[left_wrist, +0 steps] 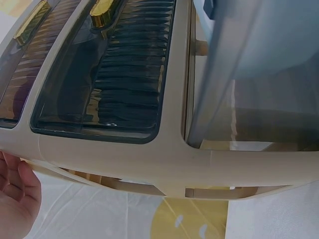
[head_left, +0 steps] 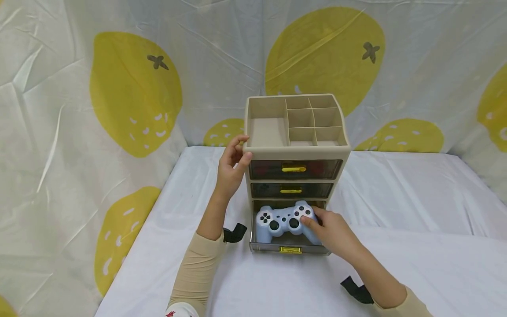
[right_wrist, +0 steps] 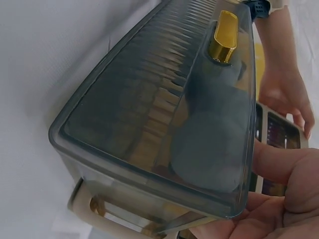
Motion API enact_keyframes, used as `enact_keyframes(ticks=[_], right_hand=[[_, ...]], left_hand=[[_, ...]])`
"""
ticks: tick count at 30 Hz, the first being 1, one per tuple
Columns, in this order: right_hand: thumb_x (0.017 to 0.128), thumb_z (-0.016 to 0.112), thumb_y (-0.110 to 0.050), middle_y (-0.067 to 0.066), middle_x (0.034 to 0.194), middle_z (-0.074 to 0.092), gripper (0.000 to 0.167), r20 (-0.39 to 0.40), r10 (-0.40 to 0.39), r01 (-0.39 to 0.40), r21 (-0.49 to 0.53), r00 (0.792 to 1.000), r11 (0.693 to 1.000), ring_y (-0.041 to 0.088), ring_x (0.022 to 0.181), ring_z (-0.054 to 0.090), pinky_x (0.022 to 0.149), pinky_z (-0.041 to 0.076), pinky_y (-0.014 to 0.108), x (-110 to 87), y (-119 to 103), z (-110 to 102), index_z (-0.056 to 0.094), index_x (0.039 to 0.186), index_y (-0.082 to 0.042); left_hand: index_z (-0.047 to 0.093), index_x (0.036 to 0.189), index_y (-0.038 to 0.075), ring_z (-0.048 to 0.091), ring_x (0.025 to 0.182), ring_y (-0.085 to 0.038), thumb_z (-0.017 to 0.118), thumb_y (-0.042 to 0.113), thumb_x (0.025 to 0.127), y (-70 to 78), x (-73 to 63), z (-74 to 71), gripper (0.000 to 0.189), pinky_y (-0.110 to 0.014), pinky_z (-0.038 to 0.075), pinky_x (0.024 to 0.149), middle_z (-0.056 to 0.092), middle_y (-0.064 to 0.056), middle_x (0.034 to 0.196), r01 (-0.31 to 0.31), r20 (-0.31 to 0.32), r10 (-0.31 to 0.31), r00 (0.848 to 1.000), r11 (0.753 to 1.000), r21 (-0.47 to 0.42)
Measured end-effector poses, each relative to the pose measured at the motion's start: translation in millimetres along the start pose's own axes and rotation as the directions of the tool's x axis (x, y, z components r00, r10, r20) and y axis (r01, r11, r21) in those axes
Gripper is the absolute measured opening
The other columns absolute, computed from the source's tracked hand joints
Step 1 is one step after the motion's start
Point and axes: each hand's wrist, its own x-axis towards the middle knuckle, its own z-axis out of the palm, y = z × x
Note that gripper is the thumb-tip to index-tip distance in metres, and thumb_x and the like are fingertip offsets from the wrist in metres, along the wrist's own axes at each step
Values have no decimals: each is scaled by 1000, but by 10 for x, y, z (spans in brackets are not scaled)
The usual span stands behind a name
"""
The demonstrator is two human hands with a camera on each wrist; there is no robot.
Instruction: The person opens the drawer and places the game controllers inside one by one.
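A beige desktop organizer [head_left: 297, 150] has three smoky drawers with gold handles, and its bottom drawer [head_left: 273, 247] is pulled out. Inside that drawer lies a light blue game controller [head_left: 283, 220], its buttons and sticks facing up. My right hand [head_left: 334, 229] grips the controller's right end, thumb on top, the other fingers mostly hidden behind it. At the organizer's upper left corner, my left hand [head_left: 231, 171] holds the edge, thumb at the front and fingers along the side. The left wrist view shows these fingers [left_wrist: 20, 181] bent against the side wall.
The organizer's top has several open compartments [head_left: 269, 132]. Its middle drawer [head_left: 291, 190] and top drawer [head_left: 295, 169] are closed. White cloth [head_left: 396, 198] covers the table, and a lemon-print curtain [head_left: 222, 57] hangs behind. Black straps [head_left: 356, 290] dangle at both wrists.
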Motion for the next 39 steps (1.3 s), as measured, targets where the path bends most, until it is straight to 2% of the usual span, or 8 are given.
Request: enact_keyframes(ticks=[2, 6, 16, 22, 26, 30, 36, 39], right_hand=[[96, 61, -32, 17, 108, 67, 58, -13, -2, 2, -12, 1000, 1000, 25, 90, 59, 78, 51, 45, -4, 5, 8, 51, 133, 11], [94, 64, -29, 19, 107, 68, 58, -50, -10, 8, -33, 999, 999, 26, 89, 60, 76, 51, 44, -4, 16, 26, 51, 133, 12], [92, 68, -25, 29, 117, 62, 54, -138, -59, 38, -148, 989, 988, 44, 108, 60, 86, 48, 54, -6, 6, 80, 56, 127, 14], [90, 69, -18, 29, 112, 64, 43, -178, -101, 70, -171, 979, 983, 42, 101, 63, 82, 51, 52, 2, 22, 117, 62, 119, 14], [88, 69, -14, 27, 108, 66, 37, -190, -110, 78, -170, 976, 982, 42, 100, 63, 82, 51, 52, 6, 32, 134, 64, 114, 13], [87, 70, -12, 25, 102, 68, 35, -198, -114, 80, -172, 974, 982, 35, 90, 66, 75, 53, 48, 3, 31, 139, 65, 112, 12], [89, 67, -14, 21, 99, 69, 36, -195, -74, 49, -132, 978, 990, 30, 84, 67, 71, 55, 44, -28, -6, 81, 64, 116, 9], [91, 65, -17, 19, 101, 69, 38, -191, -50, 32, -96, 980, 995, 29, 85, 68, 71, 56, 43, -57, -34, 23, 63, 119, 7]], left_hand=[[49, 128, -2, 48, 75, -13, 61, 42, 92, 7, 2, 4, 58, -24, 40, 70, 52, 0, 83, -7, 1, 7, 1000, 1000, 6], [48, 128, -3, 48, 75, -13, 60, 52, 90, 16, 1, 11, 67, -24, 40, 70, 52, 0, 84, -7, 2, 7, 1000, 1000, 12], [49, 127, -3, 48, 74, -13, 61, 49, 91, 11, 12, 8, 65, -24, 40, 69, 52, 0, 83, -13, -1, 13, 1000, 1000, 9], [48, 127, -4, 48, 74, -13, 60, 58, 89, 21, 20, 14, 74, -25, 40, 69, 52, 0, 82, -6, -4, 6, 1000, 1000, 13], [48, 127, -4, 48, 74, -13, 60, 54, 90, 19, 20, 13, 70, -24, 40, 69, 52, 0, 83, -12, 1, 12, 1000, 1000, 7], [49, 127, -3, 48, 74, -13, 60, 50, 91, 12, 13, 10, 66, -24, 40, 69, 52, 0, 83, -9, 4, 9, 1000, 1000, 10], [48, 127, -4, 48, 75, -14, 59, 58, 88, 27, 7, 5, 74, -25, 40, 70, 52, -1, 83, 11, -1, -11, 1000, 1000, 29], [48, 128, -3, 48, 75, -15, 59, 52, 91, 29, 6, 0, 68, -25, 40, 70, 52, -2, 84, 10, 3, -10, 1000, 999, 32]])
